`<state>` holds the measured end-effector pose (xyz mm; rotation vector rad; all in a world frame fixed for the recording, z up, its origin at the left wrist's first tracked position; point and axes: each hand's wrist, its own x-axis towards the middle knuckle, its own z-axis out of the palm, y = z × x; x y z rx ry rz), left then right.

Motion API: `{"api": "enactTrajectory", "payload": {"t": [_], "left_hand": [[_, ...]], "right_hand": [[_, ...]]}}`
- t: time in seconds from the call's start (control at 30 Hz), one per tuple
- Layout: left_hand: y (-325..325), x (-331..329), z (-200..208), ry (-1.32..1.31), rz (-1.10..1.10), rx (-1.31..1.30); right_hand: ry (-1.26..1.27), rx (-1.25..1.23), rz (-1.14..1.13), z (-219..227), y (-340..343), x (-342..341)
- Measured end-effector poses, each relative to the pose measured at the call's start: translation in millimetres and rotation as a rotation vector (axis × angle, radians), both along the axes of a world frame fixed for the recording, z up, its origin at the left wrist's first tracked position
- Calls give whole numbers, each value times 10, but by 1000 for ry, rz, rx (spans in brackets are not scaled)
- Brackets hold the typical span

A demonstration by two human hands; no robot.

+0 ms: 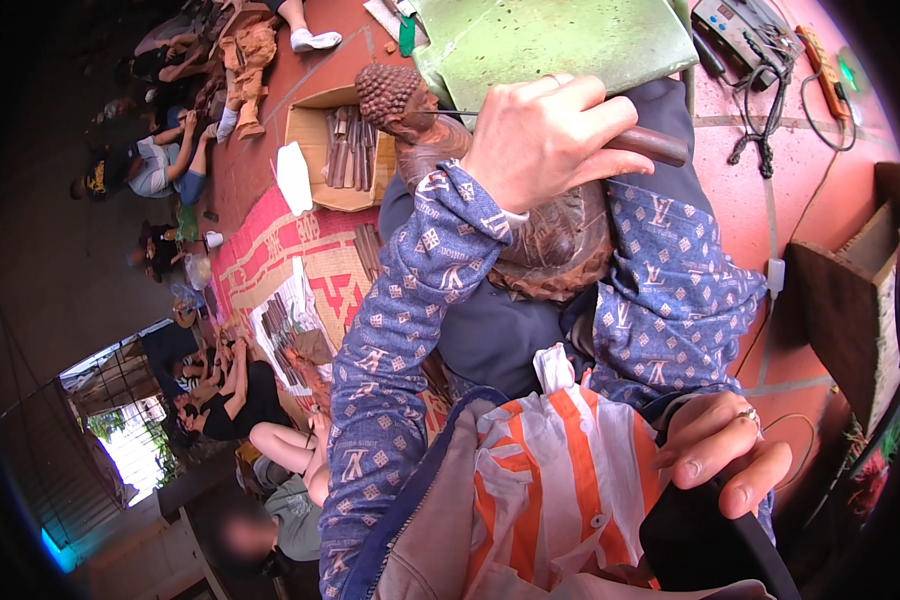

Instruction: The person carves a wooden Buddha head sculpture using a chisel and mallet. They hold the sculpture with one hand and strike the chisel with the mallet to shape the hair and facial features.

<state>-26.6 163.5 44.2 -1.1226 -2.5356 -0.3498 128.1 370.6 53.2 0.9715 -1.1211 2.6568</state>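
A brown carved wooden figure with a head of small knobbed curls (390,96) lies across my lap, its torso (555,245) partly covered by my arm and hand. My left hand (550,135) is closed round a thin-bladed carving tool, whose dark wooden handle (653,145) sticks out to the right. The slim blade reaches left to the figure's face; whether it touches is too fine to tell. Low on the right, my right hand (725,450), a ring on one finger, has bent fingers against a smooth black object (710,535) close to my body. Its kind is unclear.
A green board (560,45) stands just beyond the figure. Left of it, a cardboard box (310,130) holds several wooden-handled tools. More tools (295,325) lie on a red mat. A grey control box with cables (745,35), a power strip (823,75) and a wooden box (850,300) are right. People sit left.
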Motion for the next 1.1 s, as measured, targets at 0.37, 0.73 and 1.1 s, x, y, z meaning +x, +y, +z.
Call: {"api": "enactTrajectory", "payload": {"t": [0.37, 0.73, 1.1], "left_hand": [[-87, -55, -20, 1, 62, 55], [-5, 29, -2, 139, 272, 232], [1, 125, 42, -66, -31, -39]], "right_hand": [[3, 10, -1, -7, -5, 2], [-11, 1, 7, -10, 14, 8], [-2, -11, -5, -29, 0, 20]]}}
